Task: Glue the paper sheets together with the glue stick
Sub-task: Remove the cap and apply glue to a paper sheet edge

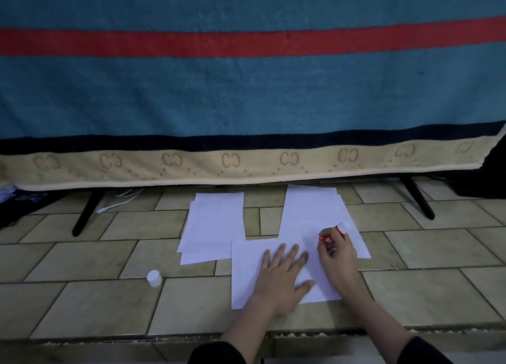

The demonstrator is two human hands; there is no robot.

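The left hand (284,273) lies flat with fingers spread on the near paper sheet (249,276) on the tiled floor (109,303). The right hand (338,257) has its grip closed around the red glue stick (332,235), tip down on the paper. Two more paper stacks (216,221) lie behind. The white cap (154,278) stands on the floor, well apart to the left.

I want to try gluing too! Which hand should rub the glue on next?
The right hand: it already grips the uncapped glue stick over the near paper sheet, while the left hand lies flat, pinning it.
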